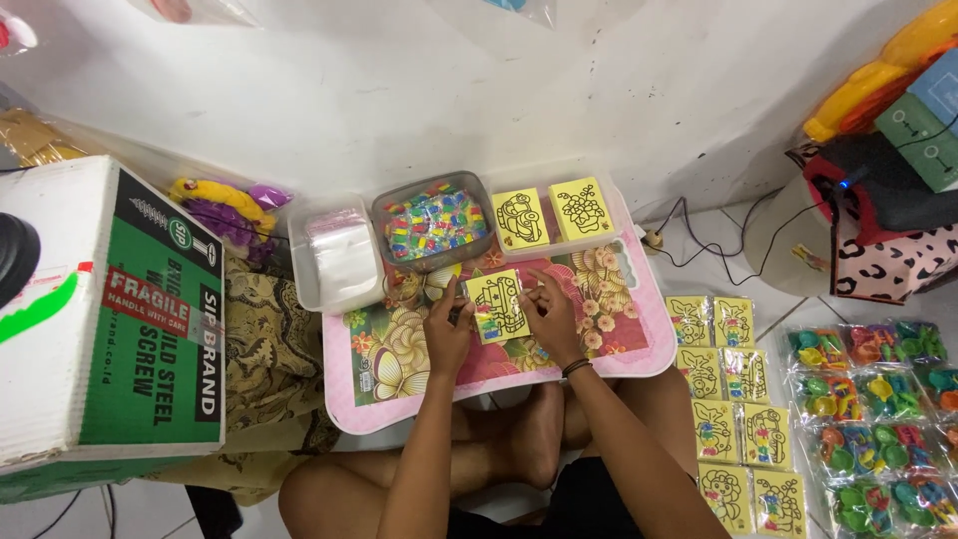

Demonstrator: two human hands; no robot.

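A home turned small packing corner: the person sits cross-legged on a tiled floor [728, 240] against a white wall, at a low flowered lap table [619, 339]. Packed yellow picture cards [738, 399] lie in rows at right; a cardboard box [100, 309] stands left.

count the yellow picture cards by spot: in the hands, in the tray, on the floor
Yellow picture card held by left hand and right hand: 1
Cards standing in the clear plastic tray, such as: 2
Cards on the floor, such as: 8
Total: 11
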